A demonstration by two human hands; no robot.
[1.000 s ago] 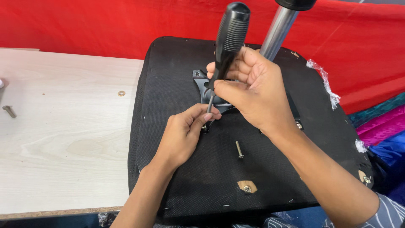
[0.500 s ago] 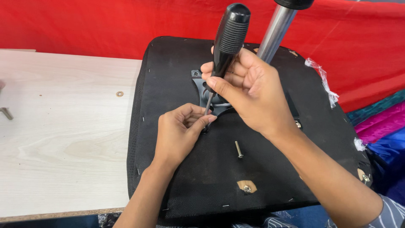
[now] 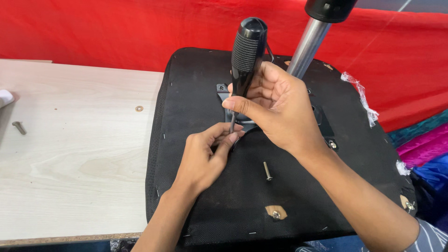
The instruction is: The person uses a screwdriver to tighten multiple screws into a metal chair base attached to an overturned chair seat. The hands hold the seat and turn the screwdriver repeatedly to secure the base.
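An upturned black chair seat (image 3: 196, 93) lies on the table, with a black metal bracket (image 3: 223, 88) and a silver column (image 3: 305, 44) rising from it. My right hand (image 3: 280, 109) grips a black-handled screwdriver (image 3: 247, 51), held almost upright with its shaft pointing down at the bracket's near corner. My left hand (image 3: 205, 156) pinches the shaft's tip with its fingertips; whatever is at the tip is hidden. A loose bolt (image 3: 267, 171) lies on the seat just right of my left hand.
A light wooden table top (image 3: 70, 154) extends left, with a bolt (image 3: 19, 127) and a small washer (image 3: 139, 108) on it. Red cloth (image 3: 116, 32) hangs behind. A bolt sits in a hole (image 3: 276, 213) near the seat's front edge. Coloured fabric (image 3: 422, 149) lies at right.
The view has shifted slightly. Both hands stay at the bracket's corner; the screwdriver has tilted a little more upright and my left fingers have closed in on its tip.
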